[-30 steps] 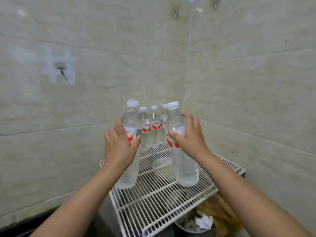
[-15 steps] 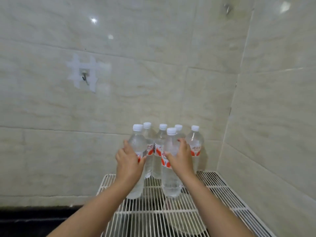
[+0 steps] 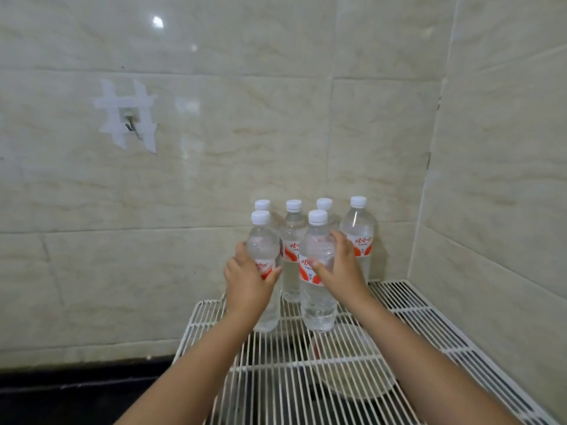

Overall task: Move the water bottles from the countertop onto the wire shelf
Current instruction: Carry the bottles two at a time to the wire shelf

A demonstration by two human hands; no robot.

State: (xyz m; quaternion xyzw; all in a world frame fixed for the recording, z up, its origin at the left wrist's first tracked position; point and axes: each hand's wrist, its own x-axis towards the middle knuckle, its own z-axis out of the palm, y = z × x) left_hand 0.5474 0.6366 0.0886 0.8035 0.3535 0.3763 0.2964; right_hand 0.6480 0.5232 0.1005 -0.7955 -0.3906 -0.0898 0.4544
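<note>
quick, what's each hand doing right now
Left hand: closed round the front left bottle on the wire shelf.
Right hand: closed round the front right bottle.

Left grip (image 3: 249,282) and right grip (image 3: 339,268) each holding an upright water bottle on the wire shelf (image 3: 408,305), four bottles (image 3: 357,237) just behind, wall hook (image 3: 130,124) above-left of the shelf

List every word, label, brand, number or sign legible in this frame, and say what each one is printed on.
"...ha": end of a Latin-letter word on the red-and-white label of the left-hand bottle, partly covered by the left hand.
Red brush-style characters on the labels of the far-right bottle, the back middle bottle and the right-hand bottle, held by the right hand: too blurred to read.
Small print under them: too small to read.
No other text shows.
</note>
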